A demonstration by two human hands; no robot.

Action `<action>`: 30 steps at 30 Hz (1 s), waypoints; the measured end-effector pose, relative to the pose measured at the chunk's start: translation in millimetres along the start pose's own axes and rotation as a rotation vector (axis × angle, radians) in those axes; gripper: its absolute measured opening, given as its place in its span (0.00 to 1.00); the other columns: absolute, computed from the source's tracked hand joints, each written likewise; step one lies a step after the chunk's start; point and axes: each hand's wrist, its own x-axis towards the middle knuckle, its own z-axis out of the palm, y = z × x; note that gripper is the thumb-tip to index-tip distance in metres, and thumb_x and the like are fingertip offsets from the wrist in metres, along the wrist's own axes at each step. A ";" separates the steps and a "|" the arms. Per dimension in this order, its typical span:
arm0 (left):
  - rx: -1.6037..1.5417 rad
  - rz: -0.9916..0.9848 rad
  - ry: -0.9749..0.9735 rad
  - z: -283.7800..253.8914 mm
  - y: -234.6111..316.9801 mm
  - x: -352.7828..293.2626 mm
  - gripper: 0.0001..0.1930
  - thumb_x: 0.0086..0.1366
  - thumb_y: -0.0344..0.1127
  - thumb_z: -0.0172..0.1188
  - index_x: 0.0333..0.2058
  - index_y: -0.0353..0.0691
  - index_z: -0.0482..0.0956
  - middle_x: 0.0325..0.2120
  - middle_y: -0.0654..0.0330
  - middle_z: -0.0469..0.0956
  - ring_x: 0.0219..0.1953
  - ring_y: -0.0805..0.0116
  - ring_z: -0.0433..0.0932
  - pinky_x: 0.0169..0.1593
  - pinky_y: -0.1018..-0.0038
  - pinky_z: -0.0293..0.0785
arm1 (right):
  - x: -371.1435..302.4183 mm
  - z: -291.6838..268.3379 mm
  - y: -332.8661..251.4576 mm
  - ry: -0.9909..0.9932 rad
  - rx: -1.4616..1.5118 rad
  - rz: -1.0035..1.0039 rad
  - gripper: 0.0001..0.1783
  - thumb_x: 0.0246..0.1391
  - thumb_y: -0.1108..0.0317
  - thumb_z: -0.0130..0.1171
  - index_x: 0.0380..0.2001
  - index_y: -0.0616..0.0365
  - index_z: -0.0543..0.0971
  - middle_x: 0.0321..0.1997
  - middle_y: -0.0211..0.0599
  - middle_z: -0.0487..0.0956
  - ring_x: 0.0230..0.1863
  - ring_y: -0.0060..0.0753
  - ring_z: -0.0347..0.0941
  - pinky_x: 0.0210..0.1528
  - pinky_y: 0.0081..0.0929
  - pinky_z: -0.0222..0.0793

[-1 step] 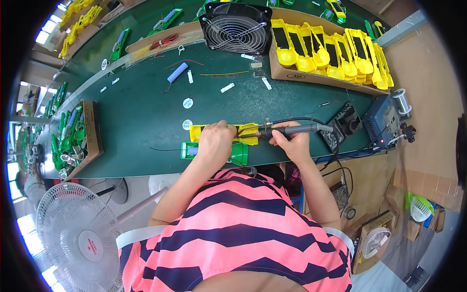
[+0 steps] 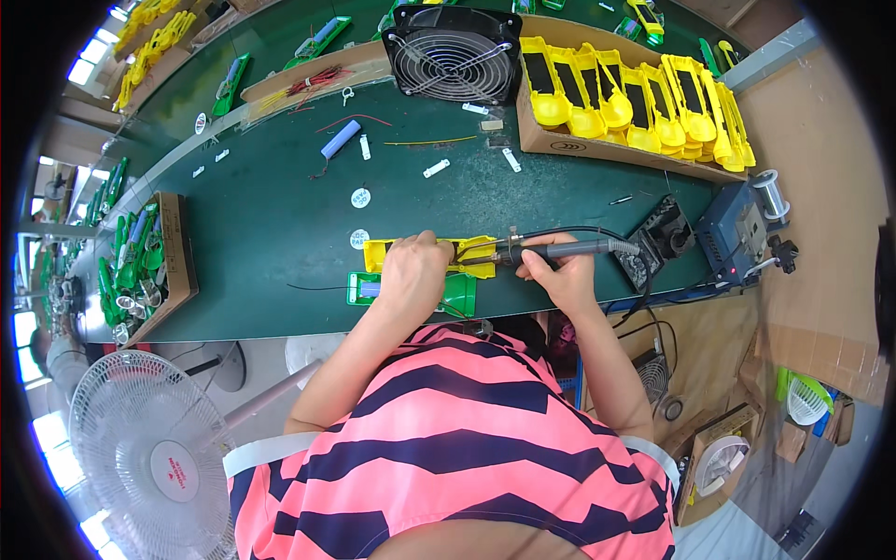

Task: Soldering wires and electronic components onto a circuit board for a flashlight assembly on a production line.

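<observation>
Head view, nearest edge: I look down past a pink-and-navy zigzag shirt (image 2: 448,401) to a smooth, dark green bench (image 2: 280,215).
Green housing (image 2: 459,294): glossy, trough-shaped, lying just on the near side of the yellow shell (image 2: 482,269), probably to keep both within reach.
Left hand (image 2: 415,271): laid over the yellow shell's middle, seemingly to stop it sliding; its knuckles hide the fingertips, so I cannot tell whether they pinch anything.
Right hand (image 2: 563,275): thumb and fingers closed around the dark, pen-like soldering iron (image 2: 577,248), which lies nearly level, apparently for fine control, its tip end over the shell's right part.
Blue cell (image 2: 341,139): a slim cylinder, lying apart beyond the hands.
Black fan (image 2: 453,56): square frame, wire grille facing the work, perhaps to shift fumes.
Carton (image 2: 581,146): dull brown cardboard, holding glossy yellow shells (image 2: 644,103) packed on edge, likely to save room.
</observation>
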 end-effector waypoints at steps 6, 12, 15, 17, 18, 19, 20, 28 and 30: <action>0.010 -0.017 -0.012 -0.6 -0.3 -1.7 0.04 0.48 0.28 0.53 0.21 0.38 0.76 0.19 0.54 0.71 0.26 0.57 0.73 0.33 0.66 0.68 | -16.2 1.2 -11.9 0.099 0.083 -0.088 0.09 0.46 0.76 0.55 0.32 0.68 0.72 0.23 0.38 0.75 0.21 0.25 0.73 0.22 0.16 0.70; 0.014 -0.017 -0.024 -2.9 3.3 0.6 0.03 0.44 0.26 0.53 0.20 0.37 0.75 0.20 0.53 0.71 0.27 0.56 0.74 0.34 0.66 0.68 | -43.6 34.8 -10.4 0.023 -0.240 -0.263 0.20 0.47 0.75 0.55 0.44 0.66 0.63 0.38 0.47 0.76 0.41 0.34 0.73 0.43 0.26 0.69; -0.010 0.003 -0.009 -0.9 2.5 0.4 0.03 0.41 0.24 0.52 0.18 0.36 0.74 0.19 0.53 0.70 0.27 0.57 0.74 0.33 0.65 0.68 | -37.5 47.2 5.8 -0.143 -0.471 -0.338 0.40 0.35 0.69 0.66 0.51 0.61 0.55 0.47 0.43 0.72 0.54 0.44 0.63 0.61 0.40 0.45; 0.019 -0.016 -0.037 -4.7 4.1 0.2 0.03 0.42 0.24 0.53 0.18 0.37 0.75 0.20 0.53 0.70 0.27 0.57 0.74 0.33 0.65 0.68 | -35.1 50.5 11.9 -0.198 -0.540 -0.359 0.44 0.32 0.67 0.68 0.53 0.59 0.54 0.45 0.46 0.72 0.53 0.51 0.62 0.60 0.41 0.48; 0.016 -0.017 -0.033 -4.8 3.4 -0.9 0.03 0.43 0.25 0.53 0.19 0.38 0.75 0.20 0.53 0.70 0.27 0.57 0.74 0.33 0.66 0.68 | -34.9 52.5 10.5 -0.202 -0.541 -0.361 0.44 0.32 0.67 0.68 0.53 0.59 0.54 0.45 0.46 0.72 0.53 0.51 0.62 0.60 0.41 0.48; 0.015 -0.014 -0.030 -4.7 3.8 -0.9 0.03 0.43 0.25 0.53 0.19 0.38 0.75 0.20 0.53 0.70 0.27 0.57 0.74 0.33 0.66 0.68 | -34.9 53.7 7.8 -0.172 -0.522 -0.377 0.42 0.33 0.69 0.66 0.52 0.58 0.55 0.44 0.47 0.71 0.51 0.52 0.63 0.60 0.43 0.47; -0.012 -0.016 -0.025 -6.4 4.0 -0.8 0.03 0.47 0.27 0.55 0.20 0.35 0.74 0.20 0.52 0.70 0.27 0.54 0.73 0.33 0.64 0.67 | -34.9 54.4 6.3 -0.144 -0.504 -0.394 0.40 0.34 0.70 0.65 0.52 0.58 0.57 0.43 0.48 0.70 0.48 0.53 0.65 0.61 0.45 0.46; -0.210 -0.164 0.117 -55.2 -12.3 -19.5 0.06 0.44 0.32 0.62 0.22 0.36 0.78 0.19 0.57 0.73 0.23 0.62 0.73 0.27 0.71 0.68 | -27.7 45.1 7.4 -0.140 -0.565 -0.408 0.41 0.31 0.69 0.67 0.51 0.58 0.58 0.40 0.45 0.73 0.50 0.48 0.66 0.57 0.38 0.54; -0.388 -0.132 0.080 -47.7 -14.9 -26.2 0.06 0.44 0.32 0.62 0.22 0.37 0.79 0.20 0.57 0.75 0.25 0.61 0.74 0.28 0.71 0.68 | -20.7 40.0 4.4 -0.178 -0.571 -0.407 0.38 0.32 0.71 0.65 0.49 0.58 0.57 0.43 0.40 0.74 0.50 0.44 0.67 0.62 0.40 0.45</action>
